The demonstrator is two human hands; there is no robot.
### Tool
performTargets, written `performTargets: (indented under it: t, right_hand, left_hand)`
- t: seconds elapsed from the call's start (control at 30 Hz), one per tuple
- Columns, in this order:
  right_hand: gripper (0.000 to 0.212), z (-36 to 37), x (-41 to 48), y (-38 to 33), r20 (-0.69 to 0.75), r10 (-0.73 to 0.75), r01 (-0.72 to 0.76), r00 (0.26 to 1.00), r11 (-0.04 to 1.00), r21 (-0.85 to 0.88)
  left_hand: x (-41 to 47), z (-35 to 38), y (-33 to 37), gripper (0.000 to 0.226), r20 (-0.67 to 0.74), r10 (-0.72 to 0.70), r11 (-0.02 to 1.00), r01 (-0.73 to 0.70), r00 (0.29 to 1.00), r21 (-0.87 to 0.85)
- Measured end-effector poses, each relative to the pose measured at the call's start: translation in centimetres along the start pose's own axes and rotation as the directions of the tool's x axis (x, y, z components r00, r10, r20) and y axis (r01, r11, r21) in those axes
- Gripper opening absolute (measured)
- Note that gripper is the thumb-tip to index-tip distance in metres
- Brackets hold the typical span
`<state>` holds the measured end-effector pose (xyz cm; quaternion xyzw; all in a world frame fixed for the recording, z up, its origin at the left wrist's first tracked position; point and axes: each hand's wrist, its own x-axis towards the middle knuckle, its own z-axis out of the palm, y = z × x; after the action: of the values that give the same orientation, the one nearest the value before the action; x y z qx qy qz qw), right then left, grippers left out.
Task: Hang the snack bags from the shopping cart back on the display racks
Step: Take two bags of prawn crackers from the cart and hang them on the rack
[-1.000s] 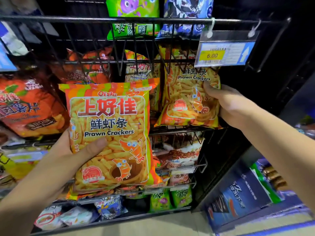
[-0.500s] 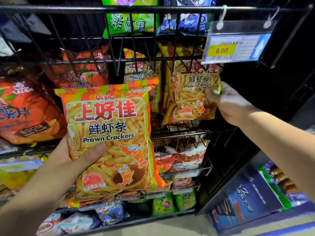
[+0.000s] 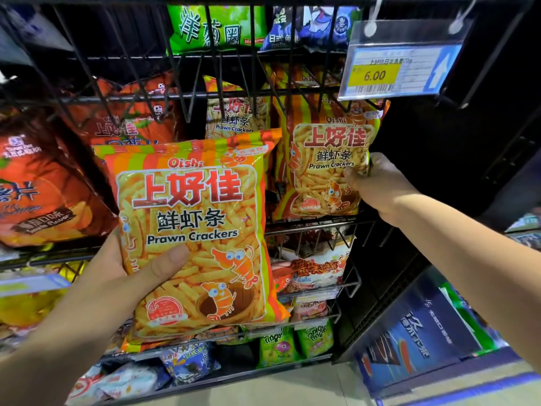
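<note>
With my right hand (image 3: 377, 183) pinching the right edge of one prawn cracker bag (image 3: 322, 171) just below the price tag (image 3: 401, 71), I'd ease its top squarely onto the wire rack (image 3: 140, 97) before releasing, my left hand (image 3: 117, 276) gripping the second prawn cracker bag (image 3: 199, 235) lower-left of that tag.

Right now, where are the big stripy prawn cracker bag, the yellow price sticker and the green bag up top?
Big orange-and-green striped prawn cracker bag (image 3: 193, 230), head view, middle of front.
Yellow rectangular price sticker (image 3: 376, 75), head view, on the 6.00.
Bright green plastic snack bag (image 3: 210, 30), head view, front lettering.
</note>
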<state>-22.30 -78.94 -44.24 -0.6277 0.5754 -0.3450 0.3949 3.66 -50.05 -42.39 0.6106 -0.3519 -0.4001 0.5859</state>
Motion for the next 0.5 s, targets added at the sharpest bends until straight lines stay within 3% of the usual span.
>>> performTargets:
  t: [0.23, 0.4, 0.5]
  right_hand:
    - [0.042, -0.1, -0.9, -0.1, -0.071, -0.026, 0.027, 0.997, 1.0, 0.014]
    - [0.067, -0.8, -2.7, -0.6, -0.071, -0.098, 0.103, 0.993, 0.992, 0.074]
    - [0.06, -1.1, -4.9, -0.7, -0.119, -0.184, 0.193, 0.976, 0.978, 0.077]
  left_hand:
    - [-0.3, 0.2, 0.8, 0.102, 0.017, 0.033, 0.999, -0.033, 0.999, 0.024]
    - [-0.4, 1.0, 2.1, 0.107, 0.06, 0.046, 0.998, -0.049, 0.997, 0.042]
    - [-0.3, 1.3, 2.8, 0.106, 0.065, 0.037, 0.998, -0.04, 0.997, 0.04]
